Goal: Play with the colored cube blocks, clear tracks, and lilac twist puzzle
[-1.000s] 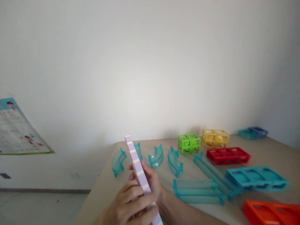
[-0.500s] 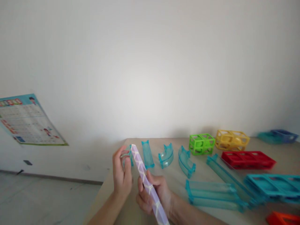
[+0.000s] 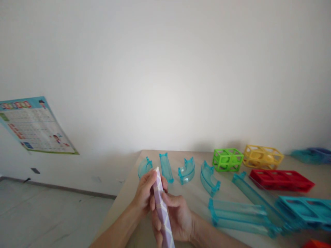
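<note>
My left hand (image 3: pixel 146 190) is closed around the upper end of a long purple bar (image 3: pixel 163 214) with a pale criss-cross line pattern; its exact kind I cannot make out. Lower down, my right hand (image 3: pixel 177 214) also grips the bar, thumb along its right side. It is held tilted above the near part of the table, and its lower end runs out of the picture. Just beyond my hands lie a curved translucent blue track piece (image 3: pixel 145 167), partly hidden, and a straight track piece (image 3: pixel 167 168).
Two more curved track pieces (image 3: pixel 188 172) lie to the right, near long blue tracks (image 3: pixel 238 215). Farther right are frame blocks in green (image 3: pixel 227 160), yellow (image 3: pixel 262 156), red (image 3: pixel 281 181) and blue (image 3: pixel 307 208). A wall (image 3: pixel 165 75) with a poster (image 3: pixel 38 125) stands behind.
My left hand has moved right and closed on the bar's upper end, which it was apart from before. The bar has become steeper. The view has shifted slightly.
</note>
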Tool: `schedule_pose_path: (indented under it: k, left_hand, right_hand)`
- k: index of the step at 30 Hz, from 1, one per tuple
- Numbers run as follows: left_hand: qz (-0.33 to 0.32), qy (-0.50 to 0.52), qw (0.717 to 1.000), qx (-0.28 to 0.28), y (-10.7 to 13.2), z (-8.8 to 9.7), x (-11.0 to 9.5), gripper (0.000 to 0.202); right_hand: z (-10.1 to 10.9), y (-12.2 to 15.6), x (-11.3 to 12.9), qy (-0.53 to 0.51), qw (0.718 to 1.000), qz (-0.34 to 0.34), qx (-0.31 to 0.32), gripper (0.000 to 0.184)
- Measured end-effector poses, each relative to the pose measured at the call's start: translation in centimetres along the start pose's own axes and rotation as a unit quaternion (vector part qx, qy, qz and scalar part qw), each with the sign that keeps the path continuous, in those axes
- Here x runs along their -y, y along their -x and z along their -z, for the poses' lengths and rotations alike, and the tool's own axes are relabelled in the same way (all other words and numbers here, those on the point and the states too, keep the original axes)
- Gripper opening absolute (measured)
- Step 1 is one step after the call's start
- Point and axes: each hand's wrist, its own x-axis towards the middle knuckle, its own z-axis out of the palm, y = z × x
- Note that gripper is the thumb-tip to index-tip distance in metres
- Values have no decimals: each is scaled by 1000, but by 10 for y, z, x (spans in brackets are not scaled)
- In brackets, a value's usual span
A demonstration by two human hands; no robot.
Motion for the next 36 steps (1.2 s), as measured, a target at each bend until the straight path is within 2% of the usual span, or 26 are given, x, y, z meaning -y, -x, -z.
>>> schedule_pose_path:
  k: [2, 6, 11, 15, 19, 22, 26, 30, 33, 36]
  left_hand:
    - [8, -7, 1000, 10, 2, 1, 0, 43]
    - [28, 69, 996, 56, 4, 3, 1, 41]
    - [16, 104, 989, 103, 3, 9, 6, 36]
    - [34, 115, 986, 117, 3, 9, 7, 36]
    - [49, 105, 985, 131, 4, 8, 3, 39]
    - [51, 100, 988, 107, 4, 6, 1, 38]
    - [29, 89, 996, -11, 0, 4, -1, 34]
    - [-5, 17, 996, -91, -4, 2, -1, 40]
    - [-18, 8, 995, -102, -3, 0, -1, 42]
    - [-31, 49, 997, -44, -1, -2, -3, 42]
  right_hand:
    - [-4, 1, 1, -3, 1000, 20, -22, 49]
    - [-5, 3, 3, -6, 999, 35, -22, 50]
    - [1, 5, 3, -7, 1000, 20, -3, 49]
    - [3, 5, 2, -2, 1000, -14, 3, 55]
    - [5, 6, 1, -4, 999, -22, 24, 53]
    - [4, 6, 2, -6, 999, -23, 29, 51]
    - [-4, 2, 2, -2, 999, 7, -41, 56]
    - [-9, -4, -1, 27, 991, 90, -97, 47]
    - [-8, -4, -5, 33, 988, 117, -97, 42]
    - [-8, -2, -5, 22, 992, 95, -74, 40]
